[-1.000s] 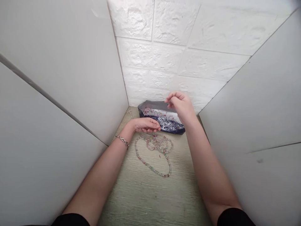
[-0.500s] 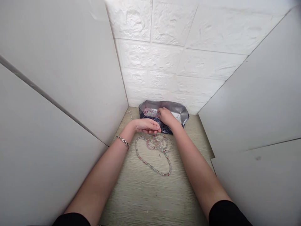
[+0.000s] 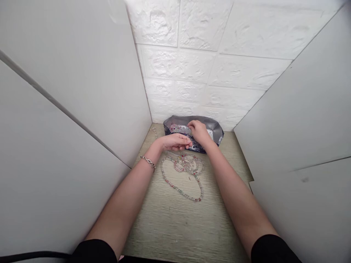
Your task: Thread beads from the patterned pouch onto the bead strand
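Observation:
A dark blue patterned pouch with a silver lining (image 3: 212, 128) lies open at the back of the table, with loose pink and clear beads (image 3: 177, 128) inside. My right hand (image 3: 199, 132) rests in its opening, fingers down among the beads. My left hand (image 3: 175, 142) lies curled at the pouch's front edge; anything small in its fingers is hidden. Just below it, a long strand of pale and pink beads (image 3: 183, 193) lies looped and tangled on the table. A silver chain bracelet (image 3: 148, 163) circles my left wrist.
Smooth white panels rise on the left and right of the wood-grain table (image 3: 175, 223), and a white brick-textured wall (image 3: 203, 73) stands behind it. A few stray beads (image 3: 155, 133) lie near the back left corner. A black cable (image 3: 33, 255) crosses the bottom left.
My right hand has come down from above the pouch into its opening. My left hand has stayed near the front edge, and the view has shifted slightly.

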### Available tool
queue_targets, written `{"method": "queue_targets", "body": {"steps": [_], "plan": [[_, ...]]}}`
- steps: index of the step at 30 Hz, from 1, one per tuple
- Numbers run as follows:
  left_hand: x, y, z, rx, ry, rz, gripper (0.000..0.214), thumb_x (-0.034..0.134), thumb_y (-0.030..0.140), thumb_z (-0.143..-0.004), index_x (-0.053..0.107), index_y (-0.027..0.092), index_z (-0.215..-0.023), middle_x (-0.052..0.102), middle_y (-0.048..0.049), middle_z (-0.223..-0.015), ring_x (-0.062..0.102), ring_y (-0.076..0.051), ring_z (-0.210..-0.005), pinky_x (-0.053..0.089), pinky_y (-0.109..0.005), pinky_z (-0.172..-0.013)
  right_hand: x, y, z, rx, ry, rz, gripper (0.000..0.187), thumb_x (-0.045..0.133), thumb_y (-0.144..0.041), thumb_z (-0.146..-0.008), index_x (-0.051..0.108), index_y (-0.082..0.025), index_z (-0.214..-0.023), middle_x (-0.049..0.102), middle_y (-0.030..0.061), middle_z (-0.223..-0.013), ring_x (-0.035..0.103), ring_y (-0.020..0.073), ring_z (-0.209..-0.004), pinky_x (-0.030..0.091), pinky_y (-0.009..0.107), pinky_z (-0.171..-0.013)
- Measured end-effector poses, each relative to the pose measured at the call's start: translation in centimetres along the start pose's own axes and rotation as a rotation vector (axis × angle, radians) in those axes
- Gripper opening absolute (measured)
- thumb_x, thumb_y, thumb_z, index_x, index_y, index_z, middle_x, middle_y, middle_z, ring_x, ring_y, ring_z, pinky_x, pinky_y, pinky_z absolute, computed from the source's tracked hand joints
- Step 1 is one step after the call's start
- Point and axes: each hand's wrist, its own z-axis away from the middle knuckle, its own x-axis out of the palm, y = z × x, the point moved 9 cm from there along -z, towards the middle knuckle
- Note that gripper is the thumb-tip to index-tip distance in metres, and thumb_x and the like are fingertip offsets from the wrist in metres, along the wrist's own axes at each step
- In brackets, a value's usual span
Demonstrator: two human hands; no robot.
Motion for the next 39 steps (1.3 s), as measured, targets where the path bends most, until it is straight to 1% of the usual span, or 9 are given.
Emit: {"method": "queue_targets", "body": {"steps": [3, 5, 7, 9, 12, 17, 25, 34, 39], "plan": [[-0.5, 1.0, -0.1, 0.098, 0.07, 0.064, 0.025, 0.06, 0.035, -0.064, 0.056, 0.013, -0.073, 0.049, 0.0011, -0.063, 0.037, 0.0, -0.045, 0.014, -0.013, -0.034, -1.3, 1.7, 0.3, 0.22, 0.127, -0.476, 0.01, 0.046, -0.012, -0.071, 0.056, -0.015, -0.074, 0.054, 0.0004, -0.069, 0.049, 0.0103, -0.064, 0.042, 0.028, -0.07], [-0.7, 1.6, 0.0, 0.16, 0.115, 0.104, 0.025, 0.059, 0.035, -0.065, 0.055, 0.013, -0.075, 0.048, 0.0015, -0.063, 0.036, 0.0, -0.045, 0.013, -0.014, -0.034, -0.8, 2.3, 0.9, 0.365, 0.131, -0.88, 0.007, 0.05, -0.013, -0.07, 0.054, -0.016, -0.073, 0.051, -0.0028, -0.063, 0.049, 0.0075, -0.057, 0.045, 0.025, -0.064], [-0.7, 2.3, 0.1, 0.213, 0.145, 0.13, 0.024, 0.058, 0.035, -0.066, 0.054, 0.013, -0.074, 0.046, 0.0022, -0.061, 0.035, 0.0, -0.044, 0.013, -0.014, -0.034, -0.2, 2.0, 1.5, 0.437, 0.094, -1.231, 0.008, 0.054, -0.011, -0.067, 0.054, -0.016, -0.073, 0.051, -0.0038, -0.061, 0.051, 0.006, -0.057, 0.047, 0.021, -0.063], [-0.6, 3.0, 0.3, 0.265, 0.157, 0.144, 0.024, 0.057, 0.035, -0.067, 0.052, 0.012, -0.072, 0.044, 0.0024, -0.061, 0.035, 0.0, -0.044, 0.013, -0.014, -0.034, 0.5, 1.2, 2.1, 0.472, 0.026, -1.462, 0.011, 0.057, -0.009, -0.066, 0.055, -0.015, -0.074, 0.053, -0.0028, -0.061, 0.053, 0.0056, -0.059, 0.048, 0.018, -0.062], [-0.5, 3.9, 0.6, 0.328, 0.161, 0.155, 0.024, 0.057, 0.035, -0.067, 0.051, 0.012, -0.073, 0.045, 0.0017, -0.064, 0.036, 0.0, -0.044, 0.014, -0.014, -0.033, 1.6, 0.8, 2.9, 0.544, -0.04, -1.658, 0.008, 0.052, -0.006, -0.07, 0.054, -0.014, -0.073, 0.056, -0.0003, -0.062, 0.055, 0.0053, -0.06, 0.049, 0.015, -0.059], [-0.9, 4.1, 0.6, 0.337, 0.187, 0.165, 0.023, 0.056, 0.034, -0.068, 0.051, 0.013, -0.074, 0.044, 0.0023, -0.062, 0.036, 0.001, -0.042, 0.014, -0.013, -0.033, 3.3, 1.4, 3.3, 0.659, -0.009, -1.794, 0.018, 0.041, -0.005, -0.078, 0.053, -0.013, -0.069, 0.055, 0.0003, -0.059, 0.055, 0.0042, -0.058, 0.051, 0.013, -0.06], [-1.5, 3.1, 0.3, 0.276, 0.239, 0.158, 0.023, 0.058, 0.035, -0.066, 0.051, 0.013, -0.071, 0.045, 0.003, -0.06, 0.036, 0.001, -0.042, 0.015, -0.013, -0.034, 4.5, 2.6, 3.9, 0.781, 0.111, -1.758, 0.02, 0.041, -0.004, -0.079, 0.051, -0.014, -0.065, 0.055, -0.0006, -0.057, 0.056, 0.0043, -0.058, 0.052, 0.012, -0.058], [-1.7, 3.2, 0.2, 0.294, 0.268, 0.162, 0.025, 0.059, 0.036, -0.065, 0.049, 0.013, -0.068, 0.042, 0.0033, -0.057, 0.035, 0.001, -0.041, 0.013, -0.014, -0.033, 4.8, 2.4, 3.8, 0.755, 0.09, -1.813, 0.023, 0.036, -0.007, -0.083, 0.052, -0.013, -0.068, 0.055, -0.0003, -0.057, 0.054, 0.0033, -0.056, 0.05, 0.011, -0.056], [-2.0, 3.2, 0.0, 0.28, 0.314, 0.146, 0.019, 0.058, 0.03, -0.066, 0.051, 0.013, -0.069, 0.042, 0.0039, -0.055, 0.031, 0.001, -0.039, 0.01, -0.015, -0.033, 4.7, 1.5, 3.7, 0.687, 0.016, -1.848, 0.012, 0.047, -0.016, -0.079, 0.055, -0.013, -0.07, 0.048, -0.0038, -0.05, 0.045, 0.0004, -0.043, 0.036, 0.006, -0.036]]}}
